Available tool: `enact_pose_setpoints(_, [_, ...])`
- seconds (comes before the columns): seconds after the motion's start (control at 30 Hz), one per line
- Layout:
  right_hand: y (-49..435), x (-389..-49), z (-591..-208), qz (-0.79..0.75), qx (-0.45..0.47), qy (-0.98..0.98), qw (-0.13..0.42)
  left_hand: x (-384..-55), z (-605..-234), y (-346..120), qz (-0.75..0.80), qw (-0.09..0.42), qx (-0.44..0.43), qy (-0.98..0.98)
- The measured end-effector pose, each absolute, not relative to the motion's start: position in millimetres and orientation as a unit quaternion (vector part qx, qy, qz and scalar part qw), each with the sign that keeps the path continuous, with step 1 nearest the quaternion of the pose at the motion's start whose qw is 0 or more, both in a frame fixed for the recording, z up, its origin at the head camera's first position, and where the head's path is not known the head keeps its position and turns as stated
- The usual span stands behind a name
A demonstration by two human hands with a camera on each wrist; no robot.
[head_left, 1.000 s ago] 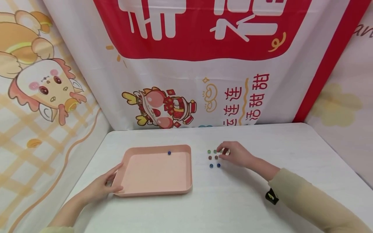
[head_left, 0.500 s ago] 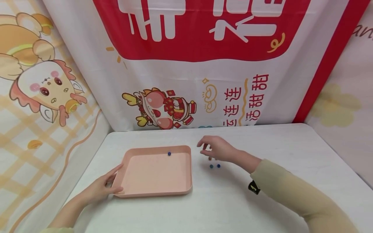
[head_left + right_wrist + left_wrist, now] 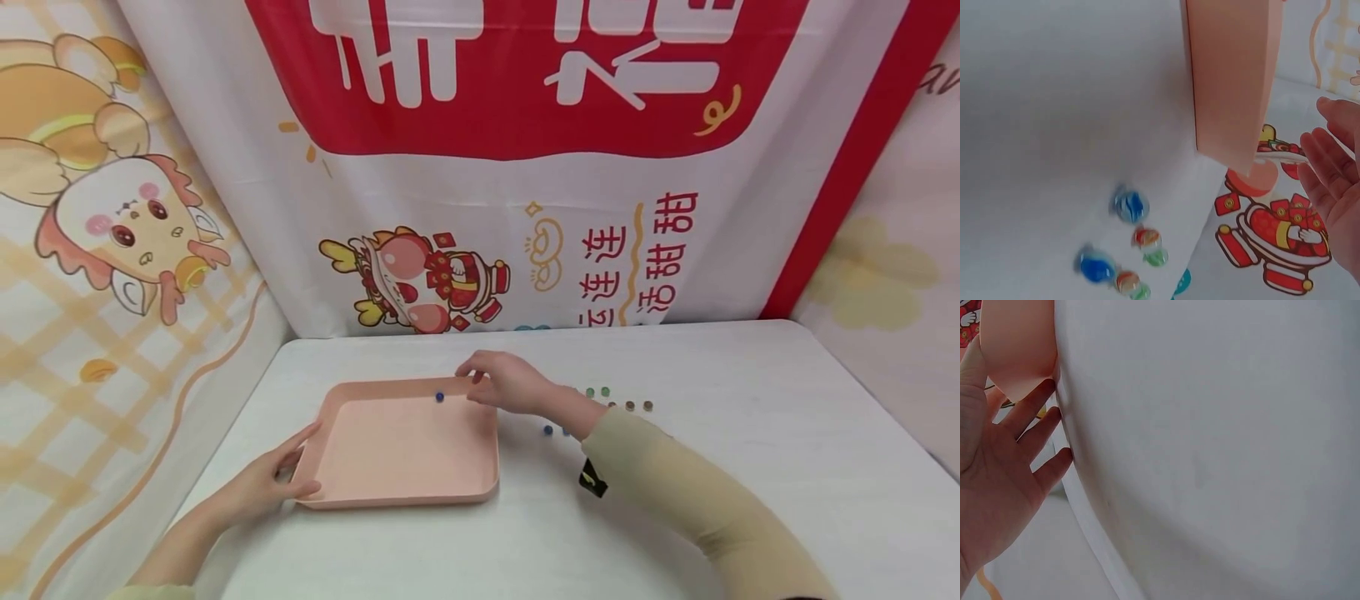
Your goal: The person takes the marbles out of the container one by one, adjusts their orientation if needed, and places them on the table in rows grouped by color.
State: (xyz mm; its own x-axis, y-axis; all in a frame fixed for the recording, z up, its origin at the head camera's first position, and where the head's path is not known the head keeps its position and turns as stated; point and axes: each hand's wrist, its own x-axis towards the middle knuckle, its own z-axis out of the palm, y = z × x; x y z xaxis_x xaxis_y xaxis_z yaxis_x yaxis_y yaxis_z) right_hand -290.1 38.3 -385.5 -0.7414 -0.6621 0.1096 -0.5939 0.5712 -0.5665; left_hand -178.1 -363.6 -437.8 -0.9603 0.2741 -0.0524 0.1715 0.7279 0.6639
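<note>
A pink tray (image 3: 401,450) lies on the white table, with one blue marble (image 3: 439,397) in it near its far wall. At the tray's left side my left hand (image 3: 262,483) holds the rim between thumb and forefinger. The other fingers of my left hand (image 3: 1007,465) lie nearly straight outside the tray wall in the left wrist view. Over the far right corner is my right hand (image 3: 517,385), thumb and fingers apart. No marble shows in my right hand (image 3: 1341,169) in the right wrist view.
Right of the tray stand rows of glass marbles: green marbles (image 3: 605,391), brownish marbles (image 3: 630,406) and blue marbles (image 3: 548,431). My right forearm covers some of them. A printed cloth (image 3: 465,192) hangs behind the table (image 3: 720,375).
My right hand has moved left from the marble rows to the tray's far right corner. More brownish marbles now show to the right of the forearm. The left hand stays at the tray.
</note>
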Motion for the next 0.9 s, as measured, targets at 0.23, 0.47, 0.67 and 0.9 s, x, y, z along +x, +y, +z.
enact_pose_setpoints(0.23, [9.6, -290.8, -399.4, -0.276, -0.366, 0.885, 0.078, -175.5, -437.7, -363.3, 0.349, 0.071, 0.117, 0.927])
enact_pose_setpoints(0.47, [-9.7, -296.7, -411.7, -0.257, -0.37, 0.889, 0.078, -173.9, -436.7, -362.3, 0.36, 0.072, 0.118, 0.923])
enact_pose_setpoints(0.67, [-18.1, -303.3, -420.3, -0.24, -0.353, 0.9, 0.09, -176.1, -436.1, -361.3, 0.361, 0.072, 0.124, 0.922])
enact_pose_setpoints(0.9, [-23.0, -309.7, -430.0, -0.232, -0.343, 0.906, 0.092, -174.3, -433.9, -359.7, 0.366, 0.075, 0.129, 0.918])
